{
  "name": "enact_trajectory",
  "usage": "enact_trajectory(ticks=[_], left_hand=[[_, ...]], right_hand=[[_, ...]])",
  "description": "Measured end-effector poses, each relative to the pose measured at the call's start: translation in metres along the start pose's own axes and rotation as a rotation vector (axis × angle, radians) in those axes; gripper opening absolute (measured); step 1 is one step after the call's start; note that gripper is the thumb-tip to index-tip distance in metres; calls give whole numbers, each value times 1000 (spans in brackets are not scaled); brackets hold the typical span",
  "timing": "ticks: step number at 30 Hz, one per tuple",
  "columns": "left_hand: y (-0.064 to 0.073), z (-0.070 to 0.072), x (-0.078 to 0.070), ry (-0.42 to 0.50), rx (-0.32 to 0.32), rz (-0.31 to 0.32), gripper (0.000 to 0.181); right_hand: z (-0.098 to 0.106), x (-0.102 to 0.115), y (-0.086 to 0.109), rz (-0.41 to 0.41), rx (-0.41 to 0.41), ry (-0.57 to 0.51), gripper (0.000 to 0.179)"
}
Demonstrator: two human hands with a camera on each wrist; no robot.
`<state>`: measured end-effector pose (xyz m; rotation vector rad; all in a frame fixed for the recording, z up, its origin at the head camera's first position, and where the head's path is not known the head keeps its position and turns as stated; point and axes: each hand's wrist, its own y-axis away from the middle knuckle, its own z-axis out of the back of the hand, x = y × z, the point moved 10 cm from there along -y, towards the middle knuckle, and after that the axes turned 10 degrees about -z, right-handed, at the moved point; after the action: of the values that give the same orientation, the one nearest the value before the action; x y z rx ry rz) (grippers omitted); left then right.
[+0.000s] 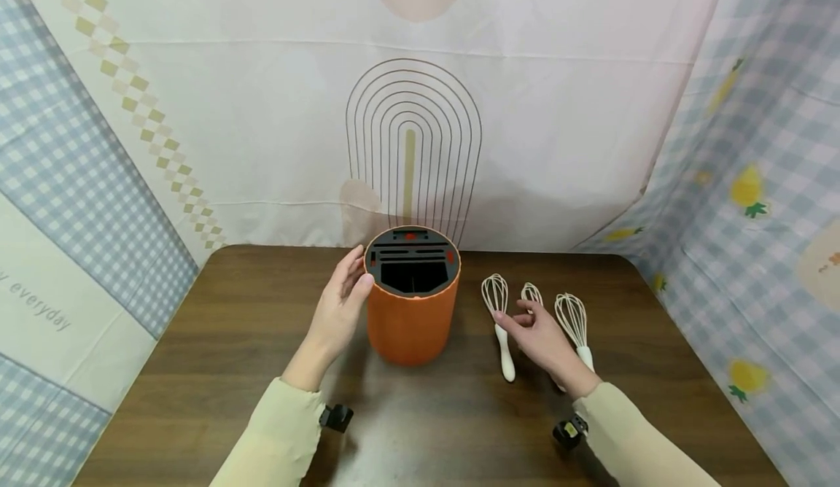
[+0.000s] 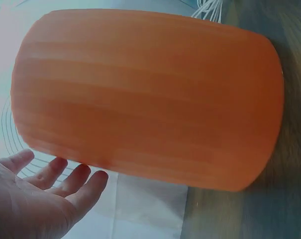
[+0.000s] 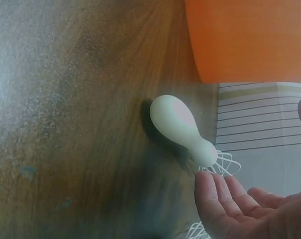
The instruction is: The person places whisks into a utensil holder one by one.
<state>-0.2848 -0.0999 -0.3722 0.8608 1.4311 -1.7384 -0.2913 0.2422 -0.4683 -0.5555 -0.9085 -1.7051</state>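
Note:
An orange utensil holder (image 1: 412, 330) with a black slotted top (image 1: 413, 248) stands upright on the table. At its left side is my left hand (image 1: 337, 312), fingers extended and thumb near the rim; in the left wrist view the fingertips (image 2: 93, 181) reach the holder's edge, and actual contact is hard to tell. To the right lie three white whisks. My right hand (image 1: 541, 337) hovers over them, fingers loosely extended, partly covering the middle whisk (image 1: 532, 294). Its fingertips come close to the left whisk (image 1: 502, 337), whose handle (image 3: 176, 122) shows in the right wrist view. The right whisk (image 1: 573, 319) lies beyond the hand.
The brown wooden table (image 1: 230, 341) ends at a pale printed cloth (image 1: 275, 144) behind the holder. Checked cloths hang at both sides, the right cloth (image 1: 741, 268) bearing yellow fruit prints. A small black camera (image 1: 337, 418) is on the left wrist, another camera (image 1: 569, 431) on the right.

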Motion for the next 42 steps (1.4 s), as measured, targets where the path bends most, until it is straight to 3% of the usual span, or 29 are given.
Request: enact_trajectory(ticks=[9, 16, 34, 42], left_hand=[[-4, -3, 6, -132, 20, 42, 58], [-5, -1, 8, -242, 4, 25, 61], [-4, -3, 17, -262, 13, 36, 59], [-6, -8, 18, -277, 16, 43, 59]], right_hand=[[-6, 1, -2, -3, 32, -7, 99], [-11, -1, -1, -23, 85, -32, 96], [-22, -23, -21, -171, 160, -122, 84], [-22, -27, -25, -190, 135, -108, 64]])
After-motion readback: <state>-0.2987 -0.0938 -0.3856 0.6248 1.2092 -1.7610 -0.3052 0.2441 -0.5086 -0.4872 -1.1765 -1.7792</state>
